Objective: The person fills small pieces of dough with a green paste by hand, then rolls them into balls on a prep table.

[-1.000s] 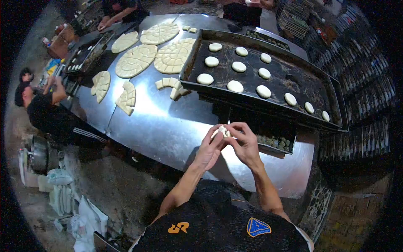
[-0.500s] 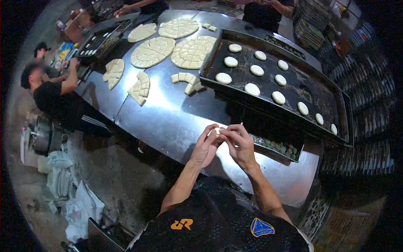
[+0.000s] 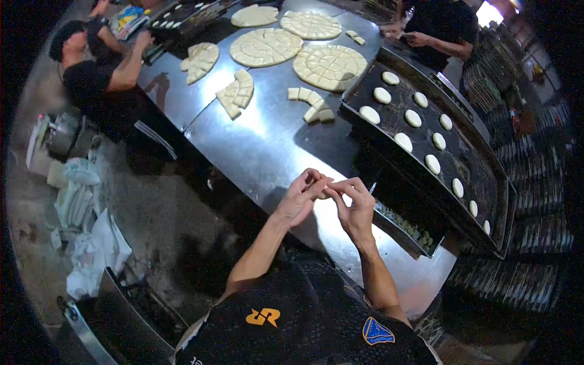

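My left hand [image 3: 298, 201] and my right hand [image 3: 354, 204] meet above the metal table's near edge, fingertips pinched together. Between them is a small piece of dough, almost wholly covered by the fingers now; its pale surface showed a moment ago. Just right of my right hand, partly under the big baking tray, is a narrow tray of greenish lumps [image 3: 415, 232]. The dark baking tray [image 3: 465, 159] holds several round, flattened dough pieces [image 3: 403, 143] in rows. Beyond my hands lies a curved strip of cut dough pieces [image 3: 311, 102].
Several large scored dough rounds [image 3: 329, 66] cover the far part of the metal table [image 3: 237, 159], with a cut wedge [image 3: 236, 93] nearer. Co-workers stand at the left [image 3: 91, 76] and far side [image 3: 447, 30]. Stacked trays [image 3: 544, 176] rise at right; white bags [image 3: 100, 252] lie on the floor at left.
The view has turned, shifting the table's contents within it. My hands stay together, but the fingers have closed further over the dough. The far co-worker's forearm and hand show more fully.
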Tool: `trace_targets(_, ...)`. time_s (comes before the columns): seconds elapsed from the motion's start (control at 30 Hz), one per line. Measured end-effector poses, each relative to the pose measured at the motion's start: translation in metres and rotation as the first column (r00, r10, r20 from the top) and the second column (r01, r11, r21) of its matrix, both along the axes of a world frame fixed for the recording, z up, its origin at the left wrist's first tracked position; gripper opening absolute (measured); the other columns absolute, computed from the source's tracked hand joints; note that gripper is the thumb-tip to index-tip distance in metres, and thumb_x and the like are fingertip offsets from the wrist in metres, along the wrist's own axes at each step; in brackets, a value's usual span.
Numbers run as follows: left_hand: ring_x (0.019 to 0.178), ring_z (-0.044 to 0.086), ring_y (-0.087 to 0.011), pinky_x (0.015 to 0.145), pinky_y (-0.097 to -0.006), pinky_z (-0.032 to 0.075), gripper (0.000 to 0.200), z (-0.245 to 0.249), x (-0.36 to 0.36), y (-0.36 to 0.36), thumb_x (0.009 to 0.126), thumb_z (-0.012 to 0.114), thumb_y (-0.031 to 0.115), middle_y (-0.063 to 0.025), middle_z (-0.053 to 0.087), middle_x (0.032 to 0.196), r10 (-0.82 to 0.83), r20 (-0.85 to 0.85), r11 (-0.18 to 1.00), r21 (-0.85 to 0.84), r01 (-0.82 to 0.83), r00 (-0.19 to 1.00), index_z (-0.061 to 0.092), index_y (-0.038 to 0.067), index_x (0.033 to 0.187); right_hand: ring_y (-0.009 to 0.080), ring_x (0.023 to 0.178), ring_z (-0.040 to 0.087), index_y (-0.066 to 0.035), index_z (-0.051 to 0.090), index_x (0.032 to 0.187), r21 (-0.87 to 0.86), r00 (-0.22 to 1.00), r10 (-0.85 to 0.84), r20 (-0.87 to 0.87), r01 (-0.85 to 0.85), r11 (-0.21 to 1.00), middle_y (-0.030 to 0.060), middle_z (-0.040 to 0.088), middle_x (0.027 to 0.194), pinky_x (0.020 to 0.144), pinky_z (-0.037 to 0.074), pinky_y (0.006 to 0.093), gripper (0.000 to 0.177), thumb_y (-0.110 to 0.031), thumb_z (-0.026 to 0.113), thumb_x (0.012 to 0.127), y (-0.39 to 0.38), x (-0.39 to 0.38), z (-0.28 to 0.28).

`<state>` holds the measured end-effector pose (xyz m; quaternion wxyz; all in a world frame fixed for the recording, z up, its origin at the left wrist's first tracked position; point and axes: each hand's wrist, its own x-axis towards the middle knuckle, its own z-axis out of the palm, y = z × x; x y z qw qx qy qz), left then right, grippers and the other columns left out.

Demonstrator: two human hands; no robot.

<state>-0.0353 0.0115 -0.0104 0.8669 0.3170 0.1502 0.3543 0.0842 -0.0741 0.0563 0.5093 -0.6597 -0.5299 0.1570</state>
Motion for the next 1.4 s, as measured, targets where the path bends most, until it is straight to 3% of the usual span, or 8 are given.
trace_targets(0.5, 0.119, 0.049, -0.0202, 0.107, -0.0385, 0.036, 0.034, -0.021, -0.126, 0.019, 0.096, 0.054, 0.030, -0.0084, 0.053, 0.122, 0.470, -0.439, 0.877, 0.137, -0.460, 0.765, 0.054, 0.003, 0.117, 0.0325, 0.092, 0.044, -0.002, 0.054, 0.100, -0.239, 0.824, -0.092, 0.559, 0.266, 0.934, 0.0167, 0.049, 0.094, 0.082, 0.035, 0.0468, 0.025, -0.025, 0.050, 0.091, 0.078, -0.009, -0.141)
trace_targets(0.73, 0.098, 0.057, -0.0153, 0.086, -0.0304, 0.045, 0.032, -0.020, -0.019, 0.119, 0.092, 0.061, 0.027, -0.0073, 0.063, 0.103, 0.419, -0.552, 0.829, 0.556, -0.056, 0.721, 0.061, 0.001, 0.110, 0.0365, 0.087, 0.048, 0.001, 0.051, 0.107, -0.187, 0.622, 0.134, 0.771, 0.020, 0.982, 0.0219, 0.050, 0.097, 0.074, 0.041, 0.0487, 0.029, -0.023, 0.048, 0.091, 0.072, 0.017, -0.154)
trace_targets(0.77, 0.097, 0.058, -0.0153, 0.084, -0.0303, 0.046, 0.033, -0.033, 0.002, 0.142, 0.091, 0.061, 0.027, -0.0083, 0.064, 0.103, 0.421, -0.551, 0.789, 0.614, 0.009, 0.721, 0.061, 0.000, 0.110, 0.0392, 0.089, 0.050, 0.003, 0.052, 0.107, -0.461, 0.927, 0.104, 0.362, 0.081, 0.884, 0.0241, 0.054, 0.096, 0.074, 0.043, 0.0502, 0.032, -0.022, 0.052, 0.087, 0.061, 0.009, -0.133)
trace_targets(0.9, 0.098, 0.062, -0.0351, 0.088, -0.0402, 0.048, 0.045, -0.107, 0.076, 0.240, 0.088, 0.060, 0.033, -0.0244, 0.063, 0.106, 0.595, -0.564, 0.532, 0.810, 0.245, 0.573, 0.059, -0.001, 0.117, 0.0369, 0.098, 0.057, 0.000, 0.068, 0.091, -0.692, 0.934, 0.337, 0.118, -0.166, 0.702, 0.0228, 0.063, 0.094, 0.068, 0.051, 0.0469, 0.029, -0.021, 0.071, 0.072, 0.002, 0.034, -0.108)
trace_targets(1.07, 0.102, 0.053, -0.0405, 0.085, -0.0596, 0.035, 0.031, -0.157, 0.118, 0.278, 0.086, 0.057, 0.036, -0.0196, 0.064, 0.100, 0.781, -0.485, 0.258, 0.824, 0.504, 0.393, 0.069, 0.008, 0.096, 0.0212, 0.094, 0.061, -0.004, 0.064, 0.105, -0.295, 0.973, 0.009, -0.229, -0.078, 0.952, 0.0099, 0.061, 0.102, 0.073, 0.053, 0.0333, 0.031, -0.018, 0.075, 0.079, -0.074, 0.075, -0.005)
trace_targets(1.17, 0.080, 0.060, -0.0327, 0.069, -0.0393, 0.045, 0.015, -0.198, 0.132, 0.281, 0.083, 0.059, 0.013, -0.0179, 0.062, 0.085, 0.532, -0.563, 0.691, 0.720, 0.059, 0.632, 0.059, 0.002, 0.092, 0.0159, 0.093, 0.060, -0.002, 0.062, 0.106, -0.170, 0.931, -0.340, -0.130, 0.317, 0.933, 0.0071, 0.063, 0.098, 0.083, 0.049, 0.0294, 0.031, -0.015, 0.073, 0.080, -0.103, 0.133, 0.063)
trace_targets(1.23, 0.076, 0.061, -0.0228, 0.067, -0.0343, 0.046, 0.015, -0.115, 0.108, 0.214, 0.086, 0.058, 0.007, -0.0099, 0.056, 0.077, 0.577, -0.325, 0.513, 0.858, -0.022, 0.749, 0.054, 0.002, 0.099, 0.0142, 0.091, 0.062, 0.000, 0.061, 0.108, -0.103, 0.862, -0.490, -0.128, 0.480, 0.871, 0.0065, 0.066, 0.099, 0.084, 0.049, 0.0281, 0.028, -0.013, 0.068, 0.085, -0.111, 0.187, 0.076)
trace_targets(1.4, 0.095, 0.059, -0.0170, 0.079, -0.0263, 0.048, 0.029, -0.139, 0.065, 0.179, 0.091, 0.059, 0.007, -0.0094, 0.058, 0.098, 0.516, -0.468, 0.768, 0.624, -0.146, 0.717, 0.050, -0.002, 0.117, 0.0218, 0.090, 0.067, 0.000, 0.065, 0.107, -0.224, 0.763, -0.603, 0.234, 0.645, 0.730, 0.0132, 0.068, 0.099, 0.080, 0.052, 0.0341, 0.030, -0.015, 0.069, 0.081, -0.099, 0.328, 0.065)
